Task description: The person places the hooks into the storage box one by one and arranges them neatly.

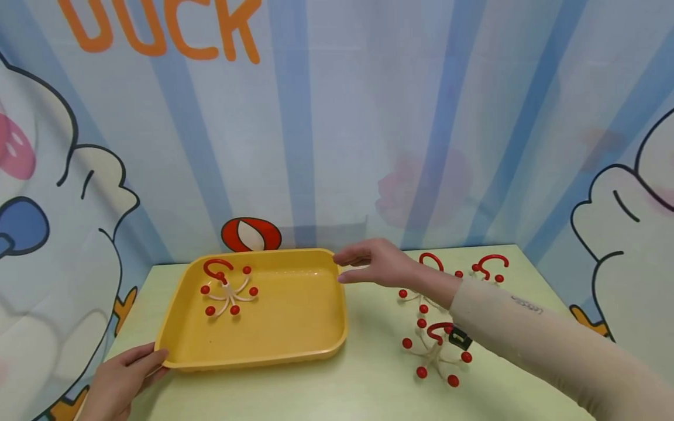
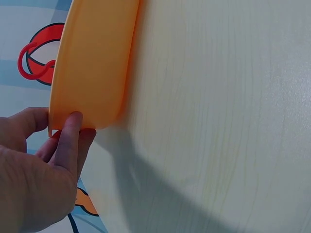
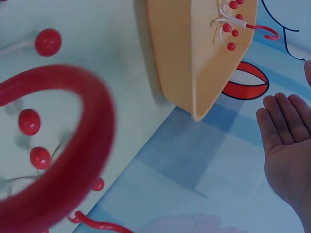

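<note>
My left hand point(image 1: 125, 374) grips the near left corner of a yellow tray point(image 1: 297, 318); in the left wrist view its thumb and fingers pinch the rim from both sides. Inside the tray, on the left, lies a claw-like thing point(image 1: 227, 297) with a red hooked handle and several pale prongs tipped with red balls. My right hand point(image 1: 380, 264) hovers at the tray's right rim, holding nothing. Its fingers point(image 3: 282, 114) are straight in the right wrist view. Beneath and beside the right forearm are three similar hooked things, one nearer point(image 1: 436, 354), the others behind.
The pale green table point(image 1: 368, 386) ends at the back against a striped blue and white curtain point(image 1: 342, 117). Cartoon figures cover the cloth on both sides. A red hook point(image 3: 104, 121) looms close to the right wrist camera. The right wrist carries a dark strap piece point(image 1: 460, 338).
</note>
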The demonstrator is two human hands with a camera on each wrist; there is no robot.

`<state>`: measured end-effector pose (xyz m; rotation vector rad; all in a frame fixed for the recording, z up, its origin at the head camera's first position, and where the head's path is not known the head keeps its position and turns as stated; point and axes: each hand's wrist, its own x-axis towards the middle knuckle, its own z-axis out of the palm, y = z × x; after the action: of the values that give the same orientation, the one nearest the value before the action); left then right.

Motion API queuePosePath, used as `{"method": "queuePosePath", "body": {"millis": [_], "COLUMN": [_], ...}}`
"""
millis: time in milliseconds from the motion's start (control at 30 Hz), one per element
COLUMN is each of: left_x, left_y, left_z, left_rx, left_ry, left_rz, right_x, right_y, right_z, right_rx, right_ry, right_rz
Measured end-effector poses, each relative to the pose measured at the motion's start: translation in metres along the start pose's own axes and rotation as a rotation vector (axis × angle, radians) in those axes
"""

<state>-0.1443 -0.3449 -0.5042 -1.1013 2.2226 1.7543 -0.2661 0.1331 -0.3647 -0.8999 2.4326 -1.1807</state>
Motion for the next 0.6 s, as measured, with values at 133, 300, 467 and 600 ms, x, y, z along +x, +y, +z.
{"method": "queuePosePath", "body": {"millis": [133,300,467,600], "left_x": [0.0,-0.001,-0.002,-0.002], "left_y": [0.0,0.0,0.0,-0.001], "left_z": [-0.001,0.0,0.001,0.001], "left_rx": [0.004,-0.001,-0.008,-0.014], "left_ry": [-0.006,0.004,0.01,0.014], "left_rz": [0.0,-0.002,-0.006,-0.003], "right_x": [-0.019,-0.044,-0.073,-0.098], "right_y": [0.004,0.012,0.021,0.023], "right_z": [-0.01,-0.02,-0.032,-0.04], "right_rx": [-0.04,-0.105,-0.166,-0.222], "right_ry": [0.012,0.016,0.009,0.015], "right_rz": [-0.007,-0.005,0.034,0.041]}}
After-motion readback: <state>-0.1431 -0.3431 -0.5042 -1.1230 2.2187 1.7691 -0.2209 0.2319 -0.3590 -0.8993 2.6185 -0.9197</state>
